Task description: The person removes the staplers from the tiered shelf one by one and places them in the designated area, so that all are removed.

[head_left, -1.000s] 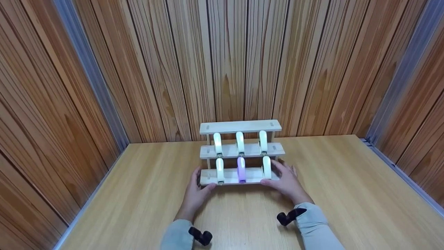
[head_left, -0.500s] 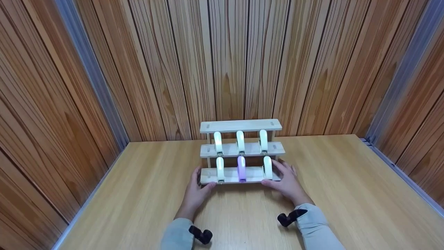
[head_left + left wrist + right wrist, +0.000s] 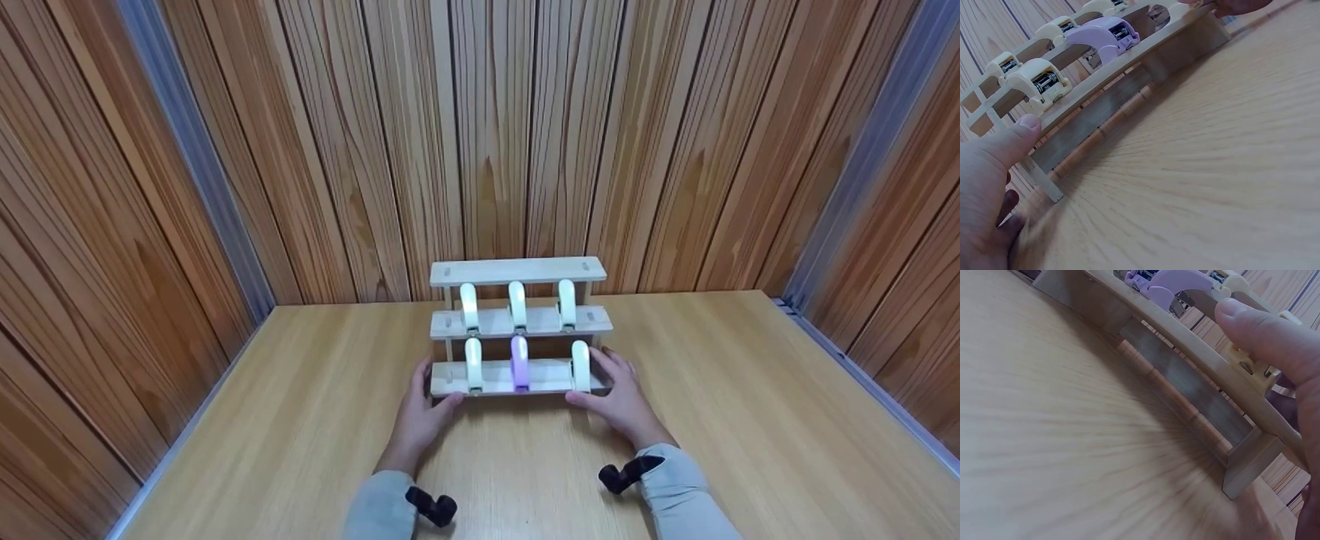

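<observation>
A pale wooden three-tier rack (image 3: 517,271) stands on the table. Its middle tier carries three small arched cream gadgets with metal spring parts. On the bottom tier are a cream one (image 3: 473,364) at left, a purple one (image 3: 520,364) in the centre and another cream one (image 3: 580,366) at right. My left hand (image 3: 418,420) grips the bottom tier's left end, thumb on the front edge. At the other end my right hand (image 3: 622,401) holds the right cream gadget, thumb in front and fingers behind, partly hidden.
The light wood table (image 3: 315,405) meets a panelled back wall (image 3: 487,150) just behind the rack. Wood-panelled side walls with metal corner strips (image 3: 210,165) close in left and right. A black camera mount is strapped to each wrist.
The bottom right cream gadget has shifted slightly right and toward the front of its tier, with the right hand on it. My left hand keeps its hold on the rack.
</observation>
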### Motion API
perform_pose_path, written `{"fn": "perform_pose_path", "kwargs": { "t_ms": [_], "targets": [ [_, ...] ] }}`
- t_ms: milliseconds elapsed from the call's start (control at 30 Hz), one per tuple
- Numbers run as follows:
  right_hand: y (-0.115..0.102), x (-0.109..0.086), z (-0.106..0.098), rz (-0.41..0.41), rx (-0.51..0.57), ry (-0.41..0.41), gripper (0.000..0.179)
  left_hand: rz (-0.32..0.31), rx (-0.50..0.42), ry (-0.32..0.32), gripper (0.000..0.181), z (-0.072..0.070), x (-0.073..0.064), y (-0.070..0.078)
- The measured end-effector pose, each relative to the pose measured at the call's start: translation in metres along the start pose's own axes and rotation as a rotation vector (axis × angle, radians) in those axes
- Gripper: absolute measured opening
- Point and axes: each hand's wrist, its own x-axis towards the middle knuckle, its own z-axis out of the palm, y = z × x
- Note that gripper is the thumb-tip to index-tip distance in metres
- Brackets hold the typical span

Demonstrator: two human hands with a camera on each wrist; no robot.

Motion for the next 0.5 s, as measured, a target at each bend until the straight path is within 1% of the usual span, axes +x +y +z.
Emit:
{"fn": "perform_pose_path", "kwargs": {
  "t_ms": [200,333,500],
  "targets": [
    [0.004,-0.0034,0.0028,-0.002,0.024,0.015,0.106,0.013,-0.01,0.004,0.097,-0.0008,-0.0002,-0.0025],
    [0.0053,-0.005,0.0038,-0.027,0.038,0.03,0.1,0.028,-0.052,-0.001,0.099,-0.0028,0.0027,-0.0023],
    [0.006,-0.0067,0.0038,-0.044,0.056,0.043,0.096,0.035,-0.136,-0.009,0.101,-0.0058,0.0062,-0.0016]
  ]
}}
